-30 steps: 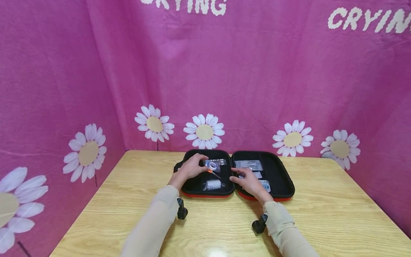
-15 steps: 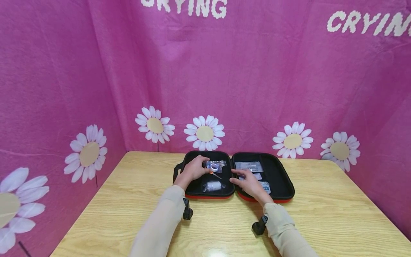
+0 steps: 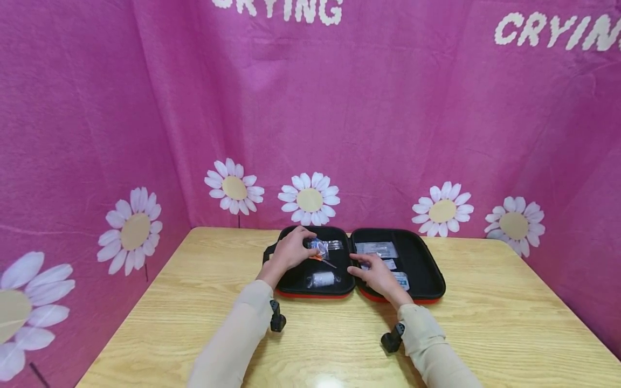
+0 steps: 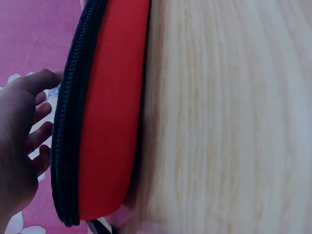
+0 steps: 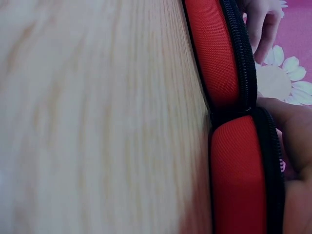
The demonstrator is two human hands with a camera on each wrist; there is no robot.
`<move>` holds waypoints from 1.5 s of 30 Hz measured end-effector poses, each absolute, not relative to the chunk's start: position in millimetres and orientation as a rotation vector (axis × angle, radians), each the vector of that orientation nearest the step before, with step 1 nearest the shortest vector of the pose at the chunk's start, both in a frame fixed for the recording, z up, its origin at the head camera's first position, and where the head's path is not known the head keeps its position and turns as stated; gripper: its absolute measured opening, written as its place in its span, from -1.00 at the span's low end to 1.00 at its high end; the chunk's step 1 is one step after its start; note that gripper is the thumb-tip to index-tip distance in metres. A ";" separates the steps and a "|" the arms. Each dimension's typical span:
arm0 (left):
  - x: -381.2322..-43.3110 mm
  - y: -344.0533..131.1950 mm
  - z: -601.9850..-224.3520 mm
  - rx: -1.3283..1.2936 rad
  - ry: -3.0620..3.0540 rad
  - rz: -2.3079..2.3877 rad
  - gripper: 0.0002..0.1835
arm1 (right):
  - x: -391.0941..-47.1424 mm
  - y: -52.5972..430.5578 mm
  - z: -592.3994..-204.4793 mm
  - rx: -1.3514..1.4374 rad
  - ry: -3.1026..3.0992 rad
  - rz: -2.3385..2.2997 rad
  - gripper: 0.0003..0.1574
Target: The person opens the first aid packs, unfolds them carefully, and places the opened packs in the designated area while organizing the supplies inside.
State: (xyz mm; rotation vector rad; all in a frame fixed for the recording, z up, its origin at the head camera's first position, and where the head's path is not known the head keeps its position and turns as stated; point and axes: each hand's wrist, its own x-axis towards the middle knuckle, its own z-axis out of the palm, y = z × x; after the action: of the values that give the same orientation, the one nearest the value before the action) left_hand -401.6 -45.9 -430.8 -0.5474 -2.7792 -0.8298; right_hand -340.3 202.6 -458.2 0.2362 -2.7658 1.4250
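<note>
In the head view, my left hand [image 3: 289, 252] reaches over the left half of an opened first-aid case [image 3: 291, 288]. Its thumb and fingertips pinch a small clear packet with a roll of tape [image 3: 321, 247], now tipped up. Orange-handled scissors [image 3: 324, 262] lie just below the thumb. Nearer the front is a wrapped bandage roll [image 3: 321, 279]. My right hand [image 3: 380, 277] rests by the hinge side of the right half, fingers relaxed, thumb apart. In the left wrist view the case's red wall [image 4: 112, 112] hides part of the left fingertips.
The case's right half holds a clear flat pouch [image 3: 377, 249] and a blue-and-white packet [image 3: 401, 280], partly behind the right hand. Silvery packets [image 3: 335, 245] lie behind the tape. A wooden table [image 3: 335, 339] carries the case; a pink curtain [image 3: 368, 134] hangs behind.
My left hand shifted right to the tape packet, then drew back slightly left and away; the packet has tipped up between its fingers. The right hand stays in place.
</note>
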 end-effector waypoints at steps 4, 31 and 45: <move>-398.9 -50.2 -424.6 -0.600 -2.728 -0.889 -0.50 | -341.0 203.3 -457.9 0.233 -2.768 1.417 -0.38; -376.7 -117.5 -430.0 -0.639 -2.738 -1.007 -0.53 | -343.5 204.0 -460.1 0.218 -2.771 1.409 -0.38; -373.5 -139.7 -432.6 -0.734 -2.761 -0.517 -0.60 | -342.6 202.4 -460.5 0.215 -2.775 1.403 -0.37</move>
State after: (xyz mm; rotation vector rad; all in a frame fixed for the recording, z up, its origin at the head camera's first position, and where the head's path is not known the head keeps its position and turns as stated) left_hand -373.5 -139.7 -432.6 -0.7344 -2.7610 -0.5171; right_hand -342.6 202.4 -460.5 0.2153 -2.7746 1.4031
